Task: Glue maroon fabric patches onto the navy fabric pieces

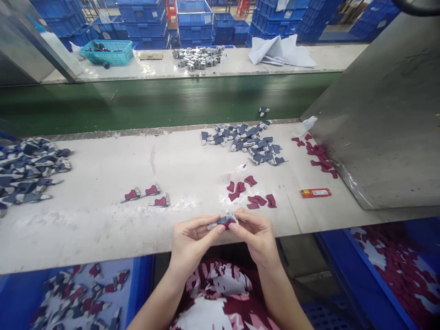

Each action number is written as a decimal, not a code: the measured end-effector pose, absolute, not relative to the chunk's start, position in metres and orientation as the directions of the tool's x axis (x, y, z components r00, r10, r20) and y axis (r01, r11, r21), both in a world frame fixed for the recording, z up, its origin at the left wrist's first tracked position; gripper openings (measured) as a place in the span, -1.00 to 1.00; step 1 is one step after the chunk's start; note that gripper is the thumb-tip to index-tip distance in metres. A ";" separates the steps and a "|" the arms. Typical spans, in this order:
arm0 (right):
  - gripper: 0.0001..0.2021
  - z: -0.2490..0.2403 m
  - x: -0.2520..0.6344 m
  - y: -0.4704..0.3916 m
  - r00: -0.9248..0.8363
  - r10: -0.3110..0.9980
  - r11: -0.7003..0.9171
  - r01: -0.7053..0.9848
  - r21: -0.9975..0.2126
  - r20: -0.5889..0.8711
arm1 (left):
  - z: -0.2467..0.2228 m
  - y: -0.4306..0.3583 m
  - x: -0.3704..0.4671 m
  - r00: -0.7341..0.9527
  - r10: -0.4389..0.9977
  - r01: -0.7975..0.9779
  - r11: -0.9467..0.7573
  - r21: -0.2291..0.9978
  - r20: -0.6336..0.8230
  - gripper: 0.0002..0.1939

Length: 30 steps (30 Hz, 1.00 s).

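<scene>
both hands angle inward, fingertips nearly closed, pinching one small maroon-and-grey part between them.

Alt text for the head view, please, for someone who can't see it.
Two bare hands, left and right, hold a small gray-and-maroon part over a white bench; loose maroon pieces lie just beyond, with gray-blue parts piled farther back.

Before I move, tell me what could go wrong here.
The small part, pinched between the fingertips of the left hand and right hand, could slip and drop over the table's near edge. Either hand might knock the loose maroon pieces just beyond. The stray blue-grey part on the green strip could be overlooked.
</scene>
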State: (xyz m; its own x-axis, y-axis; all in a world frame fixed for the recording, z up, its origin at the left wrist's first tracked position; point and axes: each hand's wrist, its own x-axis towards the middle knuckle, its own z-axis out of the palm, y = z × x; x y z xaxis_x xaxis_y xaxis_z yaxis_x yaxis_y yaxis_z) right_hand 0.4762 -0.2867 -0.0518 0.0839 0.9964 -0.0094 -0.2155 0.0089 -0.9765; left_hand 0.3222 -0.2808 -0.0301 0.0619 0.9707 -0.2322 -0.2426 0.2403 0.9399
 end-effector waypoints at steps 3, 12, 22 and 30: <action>-0.88 -0.051 0.472 -0.290 0.137 0.990 0.049 -0.184 -0.982 0.024 | -0.028 -0.282 0.324 0.026 0.967 -0.235 0.254 0.938 -0.255 -0.70; -0.77 -0.051 0.470 -0.297 0.173 0.969 0.190 -0.058 -0.980 0.177 | -0.021 -0.287 0.328 0.004 0.970 -0.280 0.234 0.931 -0.243 -0.81; -0.79 -0.048 0.458 -0.300 0.275 0.940 0.228 -0.062 -0.972 0.203 | -0.020 -0.293 0.329 -0.028 0.978 -0.271 0.191 0.943 -0.206 -0.80; -0.75 -0.050 0.456 -0.301 0.274 0.935 0.241 -0.020 -0.970 0.227 | -0.014 -0.291 0.333 -0.105 0.988 -0.269 0.081 0.960 -0.112 -0.79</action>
State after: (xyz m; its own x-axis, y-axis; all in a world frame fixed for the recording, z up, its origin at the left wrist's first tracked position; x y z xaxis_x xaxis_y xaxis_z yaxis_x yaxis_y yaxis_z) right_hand 0.4560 -0.3012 -0.0504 0.2738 0.9347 0.2265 -0.0202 0.2411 -0.9703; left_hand 0.3330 -0.2908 -0.0143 -0.1045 0.9882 -0.1123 -0.2687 0.0807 0.9598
